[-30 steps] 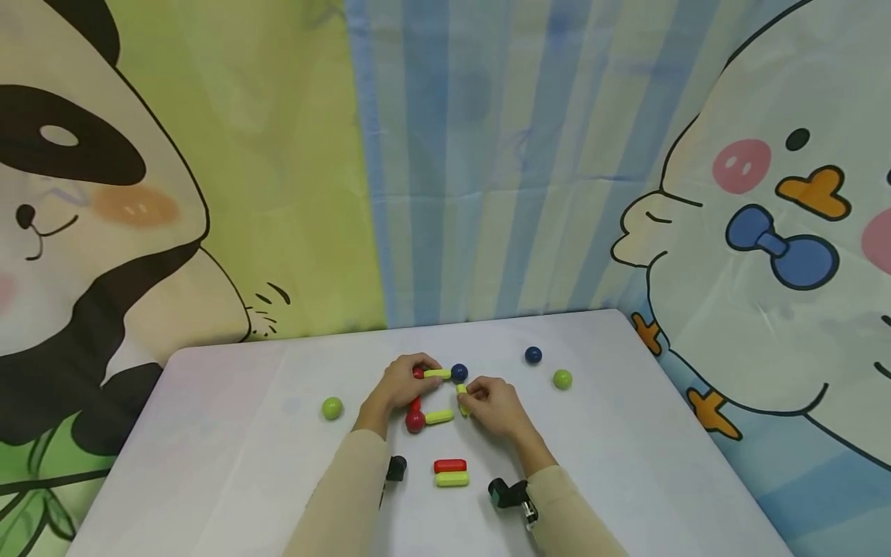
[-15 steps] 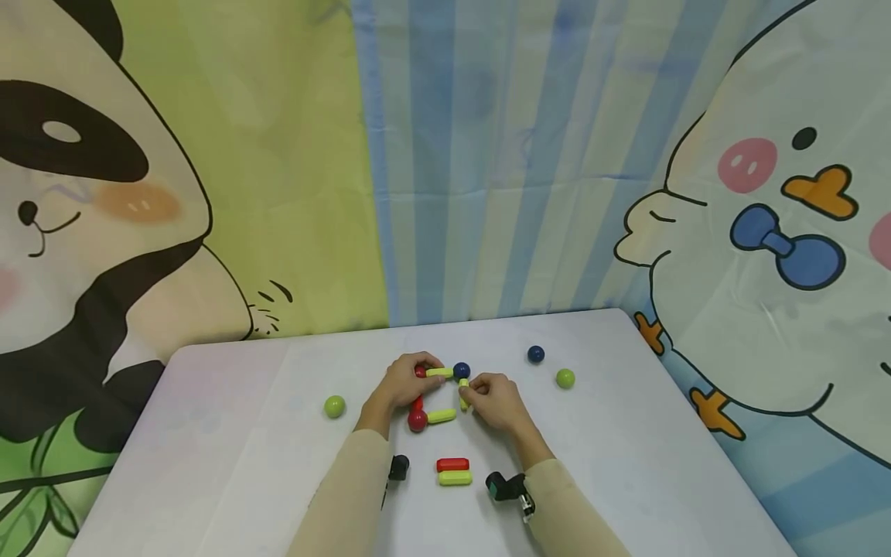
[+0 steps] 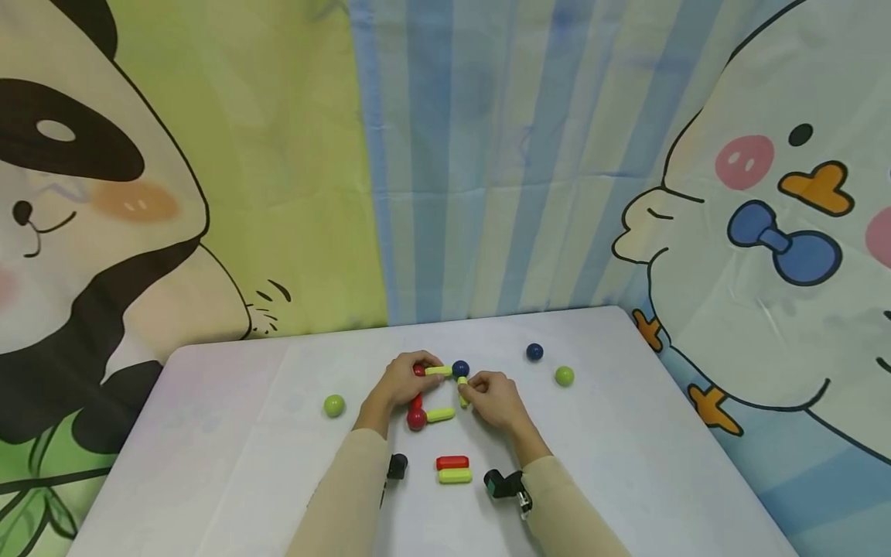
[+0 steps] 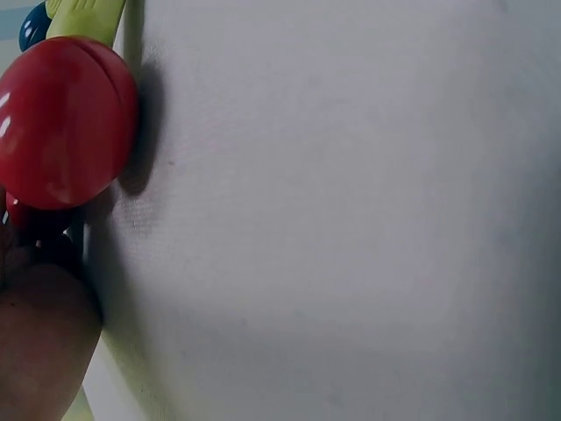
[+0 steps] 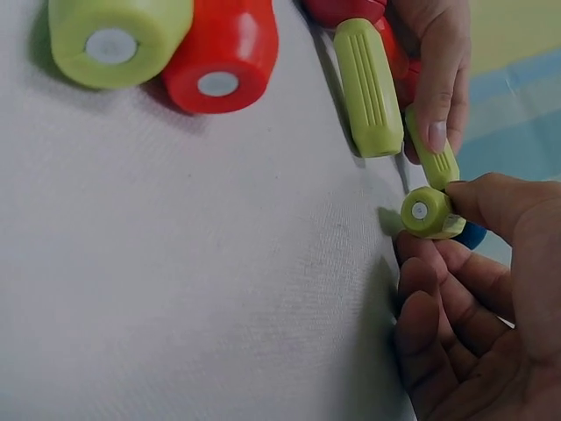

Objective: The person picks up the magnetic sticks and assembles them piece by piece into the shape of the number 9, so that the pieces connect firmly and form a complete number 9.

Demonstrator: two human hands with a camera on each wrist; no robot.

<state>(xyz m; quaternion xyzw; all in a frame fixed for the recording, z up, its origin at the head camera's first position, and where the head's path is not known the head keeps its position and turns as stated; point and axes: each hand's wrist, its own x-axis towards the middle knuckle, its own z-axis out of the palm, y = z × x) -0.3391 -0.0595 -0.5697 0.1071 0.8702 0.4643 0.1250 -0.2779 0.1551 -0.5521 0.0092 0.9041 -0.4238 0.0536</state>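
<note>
Largest in my head view is the hanging backdrop [image 3: 473, 155], striped blue and cream in the middle, with a panda figure to the left and a white bird figure to the right. Below it spreads the white tabletop [image 3: 230, 456], where all the pieces lie. Two beige sleeves [image 3: 348, 495] reach in from the near edge, a small black camera [image 3: 503, 485] at each wrist.

The right hand [image 3: 496, 401] has its grip pinching a yellow-green rod [image 3: 463, 393] between thumb and fingertips; my right wrist view shows that rod's near end with a pale round disc. The left hand [image 3: 404, 383] has its grip about the far side of the assembly, thumb and fingers pinching the far yellow-green rod [image 3: 440, 371].

Of the other rods, a red rod [image 3: 416, 402] runs between the two red balls, partly covered by the left hand, and a near yellow-green rod [image 3: 440, 415] points right from the near red ball [image 3: 416, 419]. A loose red rod [image 3: 452, 463] and a loose yellow-green rod [image 3: 455, 476] lie side by side nearer me.

The far red ball [image 3: 419, 370] shows beside the left hand's fingers. The blue ball [image 3: 461, 369] sits at the far rod's right end; the right hand's rod appears to touch it. Apart lie a second blue ball [image 3: 534, 352] and two green balls [image 3: 334, 405], one on either side of the hands.
</note>
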